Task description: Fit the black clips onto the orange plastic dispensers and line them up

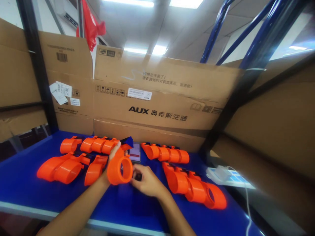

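Note:
My left hand (pixel 113 154) is closed around an orange plastic piece with a round, open-ended ring (pixel 119 169), held up above the blue table. A dark blue tip (pixel 127 143) shows at the top of that piece, and most of my left fingers are behind it. Just to the right of the ring, my right hand (pixel 147 181) has its fingers curled together. Something small and dark (pixel 138 177) appears between them, too blurred to name. Whether the right fingertips touch the ring, I cannot tell.
Similar orange pieces lie in rows on the blue table (pixel 118 209), left (pixel 67 170) and right (pixel 195 190). A phone-like screen (pixel 135 152) lies behind my hands. Cardboard panels (pixel 157 105) wall the back. A power strip (pixel 228 175) with a white cable sits at right.

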`<state>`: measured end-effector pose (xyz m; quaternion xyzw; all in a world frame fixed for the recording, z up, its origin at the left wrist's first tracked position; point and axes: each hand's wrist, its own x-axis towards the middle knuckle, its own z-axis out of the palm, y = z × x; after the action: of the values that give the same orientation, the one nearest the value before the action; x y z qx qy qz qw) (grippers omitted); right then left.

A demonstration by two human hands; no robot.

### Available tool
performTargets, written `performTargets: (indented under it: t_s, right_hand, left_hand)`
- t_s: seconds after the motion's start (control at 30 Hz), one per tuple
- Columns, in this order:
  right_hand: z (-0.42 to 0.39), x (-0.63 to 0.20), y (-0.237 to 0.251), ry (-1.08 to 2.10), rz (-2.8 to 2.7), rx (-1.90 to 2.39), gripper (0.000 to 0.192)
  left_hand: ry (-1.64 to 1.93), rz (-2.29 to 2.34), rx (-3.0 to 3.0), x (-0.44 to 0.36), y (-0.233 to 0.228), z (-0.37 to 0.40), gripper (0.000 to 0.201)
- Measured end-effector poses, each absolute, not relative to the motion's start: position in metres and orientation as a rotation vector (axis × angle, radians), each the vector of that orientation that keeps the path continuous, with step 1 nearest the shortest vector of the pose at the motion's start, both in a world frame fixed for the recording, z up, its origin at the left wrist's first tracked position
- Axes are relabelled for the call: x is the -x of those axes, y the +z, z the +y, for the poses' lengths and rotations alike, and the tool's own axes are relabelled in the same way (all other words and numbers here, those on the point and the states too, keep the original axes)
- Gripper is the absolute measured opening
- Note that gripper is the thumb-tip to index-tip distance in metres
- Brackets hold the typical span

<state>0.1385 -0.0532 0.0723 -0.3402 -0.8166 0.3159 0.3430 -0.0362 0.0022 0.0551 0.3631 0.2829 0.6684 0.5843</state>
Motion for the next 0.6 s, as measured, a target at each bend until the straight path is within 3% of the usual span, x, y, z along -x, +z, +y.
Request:
performTargets:
  t_s: [0.17,0.3,0.47,0.6]
  right_hand:
    - [-0.058,-0.141,0.081,0.617,-2.270,0.828,0.003]
    - [-0.056,-0.144,0.079,0.576,-2.322,0.831,0.012]
    - [-0.045,-0.152,0.075,0.516,-2.011,0.997,0.011]
    - [-0.041,-0.159,0.076,0.530,-1.739,0.989,0.041]
  left_hand:
    - [1.558,0.618,-0.797,0.033,0.056,-0.003,0.037]
    - [1.600,0.672,-0.871,0.036,0.058,-0.003,0.037]
    - [1.556,0.729,-1.064,0.033,0.057,-0.003,0.035]
    - [1.462,0.699,-1.213,0.023,0.059,-0.013,0.036]
